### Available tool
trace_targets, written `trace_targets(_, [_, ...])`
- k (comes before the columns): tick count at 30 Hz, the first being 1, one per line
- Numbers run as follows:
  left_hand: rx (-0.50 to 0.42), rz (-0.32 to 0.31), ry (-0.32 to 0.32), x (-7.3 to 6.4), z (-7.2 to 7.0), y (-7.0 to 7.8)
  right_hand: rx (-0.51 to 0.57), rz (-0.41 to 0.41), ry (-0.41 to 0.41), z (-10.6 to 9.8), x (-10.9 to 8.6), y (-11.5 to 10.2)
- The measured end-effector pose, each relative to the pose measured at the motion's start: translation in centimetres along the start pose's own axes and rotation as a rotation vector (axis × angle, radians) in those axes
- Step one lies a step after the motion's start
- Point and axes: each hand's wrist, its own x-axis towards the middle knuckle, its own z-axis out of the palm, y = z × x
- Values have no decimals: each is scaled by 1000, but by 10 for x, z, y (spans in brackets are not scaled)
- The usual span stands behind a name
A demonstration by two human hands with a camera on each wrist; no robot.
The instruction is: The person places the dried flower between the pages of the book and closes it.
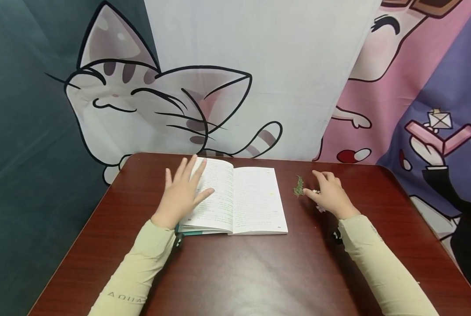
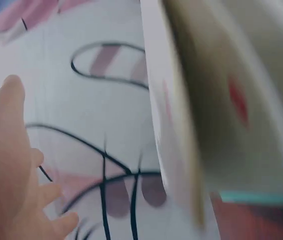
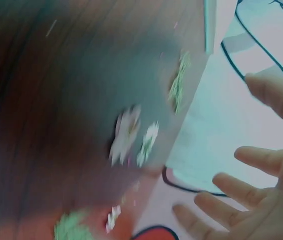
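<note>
An open book lies on the dark red table, printed pages facing up. My left hand, fingers spread, is over the outer part of its left page; contact is unclear. In the left wrist view, book pages stand blurred beside that hand. Right of the book lies a green sprig. My right hand hovers beside it, fingers loosely extended, partly hiding pale flowers. The right wrist view shows the right hand holding nothing, with a pinkish flower and a white flower below.
The table extends toward me in front of the book. In the right wrist view, a smaller white flower and a blurred green clump also lie on it. A cartoon-printed cloth hangs behind the far edge.
</note>
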Motion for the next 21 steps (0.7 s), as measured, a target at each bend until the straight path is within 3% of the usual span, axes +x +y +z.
trace_targets(3, [-6, 74, 34, -3, 7, 14, 67, -12, 3, 7, 7, -2])
trace_targets(8, [-51, 132, 17, -6, 23, 33, 113, 4, 39, 18, 20, 2])
trace_targets(15, [-93, 100, -124, -13, 46, 42, 88, 92, 67, 28, 32, -2])
trace_targets(21, [-117, 48, -232, -16, 52, 40, 63, 179, 17, 32, 40, -4])
